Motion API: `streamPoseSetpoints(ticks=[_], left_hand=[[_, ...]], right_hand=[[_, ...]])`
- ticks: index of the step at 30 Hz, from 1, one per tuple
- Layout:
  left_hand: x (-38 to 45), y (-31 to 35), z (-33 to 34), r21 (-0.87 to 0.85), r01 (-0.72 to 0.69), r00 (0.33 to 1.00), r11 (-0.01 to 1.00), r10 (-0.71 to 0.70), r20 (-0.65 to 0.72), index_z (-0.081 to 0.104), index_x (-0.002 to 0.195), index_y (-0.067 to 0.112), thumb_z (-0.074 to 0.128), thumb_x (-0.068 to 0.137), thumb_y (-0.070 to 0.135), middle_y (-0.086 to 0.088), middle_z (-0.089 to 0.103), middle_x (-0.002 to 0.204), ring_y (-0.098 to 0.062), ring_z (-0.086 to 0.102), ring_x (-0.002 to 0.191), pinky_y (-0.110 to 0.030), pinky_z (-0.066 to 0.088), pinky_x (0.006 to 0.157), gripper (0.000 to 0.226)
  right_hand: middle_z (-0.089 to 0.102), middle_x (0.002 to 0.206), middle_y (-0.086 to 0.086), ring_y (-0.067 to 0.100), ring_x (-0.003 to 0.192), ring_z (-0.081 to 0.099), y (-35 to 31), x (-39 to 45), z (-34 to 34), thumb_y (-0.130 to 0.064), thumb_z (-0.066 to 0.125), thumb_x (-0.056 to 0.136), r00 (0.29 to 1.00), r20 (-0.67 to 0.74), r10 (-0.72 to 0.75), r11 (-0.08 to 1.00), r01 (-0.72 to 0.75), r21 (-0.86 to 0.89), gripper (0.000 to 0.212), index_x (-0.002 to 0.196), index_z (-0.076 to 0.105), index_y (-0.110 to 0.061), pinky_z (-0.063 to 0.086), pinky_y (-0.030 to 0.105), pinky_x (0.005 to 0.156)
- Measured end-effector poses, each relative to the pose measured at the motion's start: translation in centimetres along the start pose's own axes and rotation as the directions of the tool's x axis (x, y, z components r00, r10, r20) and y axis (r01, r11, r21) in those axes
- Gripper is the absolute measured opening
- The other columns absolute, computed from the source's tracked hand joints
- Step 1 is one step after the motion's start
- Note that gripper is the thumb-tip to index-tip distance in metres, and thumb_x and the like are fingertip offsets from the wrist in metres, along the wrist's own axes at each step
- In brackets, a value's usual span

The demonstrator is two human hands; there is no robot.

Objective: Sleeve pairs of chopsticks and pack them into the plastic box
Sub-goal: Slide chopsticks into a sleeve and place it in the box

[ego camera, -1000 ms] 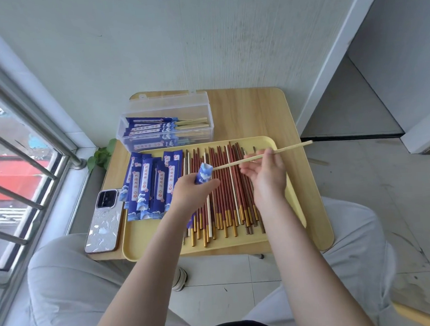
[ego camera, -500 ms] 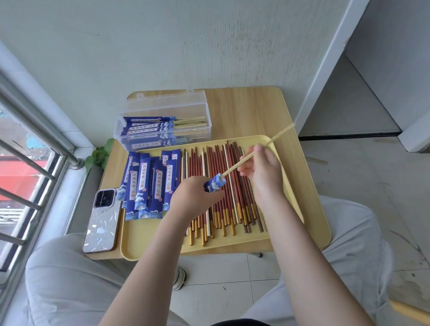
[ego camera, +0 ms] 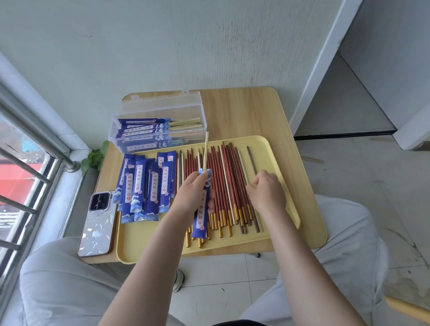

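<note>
Left hand grips a blue sleeve; its pale chopstick points toward the bench's far edge. Right hand curls over loose chopsticks; whether it holds one is hidden.

Pale grey-white wall behind, faint vertical streaks. Small wooden bench w/ rounded corners, set against wall. Window at left, metal bars, daylight in. Floor light tile, scuffed, stained. White door frame at right. Green leaves beside sill.
</note>
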State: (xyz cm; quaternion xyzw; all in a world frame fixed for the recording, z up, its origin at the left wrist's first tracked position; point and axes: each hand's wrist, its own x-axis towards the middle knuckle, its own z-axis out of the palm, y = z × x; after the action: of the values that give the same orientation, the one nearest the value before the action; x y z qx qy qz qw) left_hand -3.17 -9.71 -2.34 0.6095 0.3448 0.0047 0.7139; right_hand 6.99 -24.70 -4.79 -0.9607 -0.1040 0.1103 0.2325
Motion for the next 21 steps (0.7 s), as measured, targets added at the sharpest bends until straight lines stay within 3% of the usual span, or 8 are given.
streamPoseSetpoints(ticks=[7,15,18,21], left_hand=[[-0.11,-0.49,-0.1,0.005,0.004,1.0,1.0,-0.004,0.004,0.056,0.104,0.011,0.045,0.106,0.031,-0.006,0.062,0.071,-0.018,0.056,0.055,-0.033,0.05,0.056,0.023],[-0.24,-0.73,-0.17,-0.018,-0.003,1.0,1.0,0.003,0.003,0.057,0.11,0.008,0.044,0.107,0.03,-0.003,0.061,0.069,-0.015,0.055,0.052,-0.028,0.05,0.053,0.025],[-0.21,-0.87,-0.14,-0.028,0.01,1.0,1.0,-0.01,-0.004,0.058,0.109,0.007,0.046,0.106,0.03,-0.003,0.063,0.07,-0.016,0.057,0.055,-0.03,0.052,0.056,0.026],[-0.35,-0.7,-0.17,-0.087,0.006,1.0,0.996,-0.007,-0.004,0.06,0.113,0.006,0.049,0.105,0.029,-0.009,0.069,0.085,-0.02,0.067,0.068,-0.032,0.056,0.062,0.027]], right_hand=[[0.059,0.104,0.006,0.021,0.083,0.061,-0.18,-0.04,0.97,-0.023,0.056,0.101,1.0,-0.014,-0.025,0.999,0.025,-0.046,0.017,0.104,0.062,-0.009,0.055,0.033,0.068],[0.061,0.106,0.007,0.019,0.07,0.055,-0.14,0.41,0.87,-0.015,0.057,0.099,0.998,0.027,0.056,0.983,-0.05,-0.179,0.011,0.105,0.062,-0.007,0.035,0.025,0.048],[0.065,0.097,0.009,0.021,0.068,0.06,0.04,0.64,1.07,-0.022,0.062,0.096,0.997,0.021,0.073,0.99,-0.07,-0.125,0.015,0.094,0.062,-0.008,0.034,0.024,0.045],[0.065,0.09,0.005,0.017,0.067,0.058,-0.32,0.33,0.62,-0.026,0.064,0.091,1.0,-0.021,0.023,0.999,-0.022,0.04,0.016,0.088,0.061,-0.01,0.037,0.024,0.049]])
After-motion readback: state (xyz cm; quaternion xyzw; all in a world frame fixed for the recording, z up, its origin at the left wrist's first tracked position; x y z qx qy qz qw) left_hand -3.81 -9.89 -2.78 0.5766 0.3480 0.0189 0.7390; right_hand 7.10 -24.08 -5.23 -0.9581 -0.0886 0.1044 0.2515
